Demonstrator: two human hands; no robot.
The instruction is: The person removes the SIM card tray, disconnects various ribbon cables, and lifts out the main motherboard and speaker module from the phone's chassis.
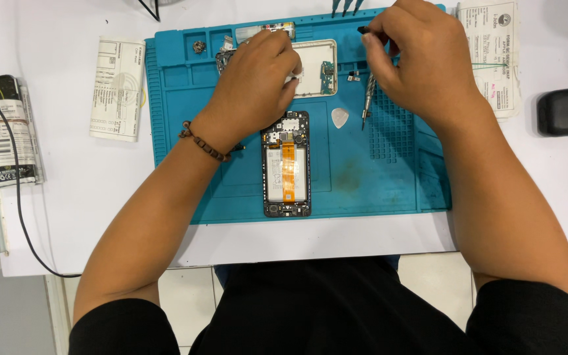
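Near the mat's (376, 184) far edge, the left hand (254, 89) pinches a small white part over the back cover (320, 56) (white), right hand (422, 62) fingers pinching a dark tool (365, 30).

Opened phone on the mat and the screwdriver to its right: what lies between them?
In the head view, a small white triangular pick lies on the blue mat between the opened phone and the screwdriver.

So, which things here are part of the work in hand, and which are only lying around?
Part of the work:
- left hand on the white back cover
- right hand pinching a small dark tool
- opened phone on the blue mat
- screwdriver
- white pick

Lying around:
- folded papers
- black case
- wrapped bundle
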